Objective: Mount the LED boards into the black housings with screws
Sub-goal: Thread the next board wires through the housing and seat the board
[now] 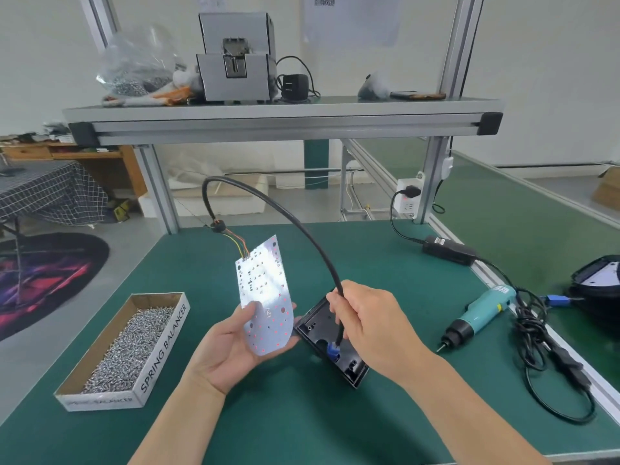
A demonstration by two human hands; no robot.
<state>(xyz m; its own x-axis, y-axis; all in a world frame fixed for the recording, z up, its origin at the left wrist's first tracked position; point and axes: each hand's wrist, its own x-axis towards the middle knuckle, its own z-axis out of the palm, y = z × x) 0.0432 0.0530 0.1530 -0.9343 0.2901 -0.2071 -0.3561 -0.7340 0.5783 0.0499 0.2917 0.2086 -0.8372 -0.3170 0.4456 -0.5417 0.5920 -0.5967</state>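
Pinching the black cable (268,204), your right hand (367,318) holds its blue plug (333,351) down inside the black housing (352,367) on the green table (385,263). Your left hand (224,354) grips the LED board (265,297) by its rounded end, just beside the housing and not yet seated. Mounting looks barely begun: the screwdriver (479,317) lies apart at right and the screw box (127,350) at left — no screw driven, I'd judge.
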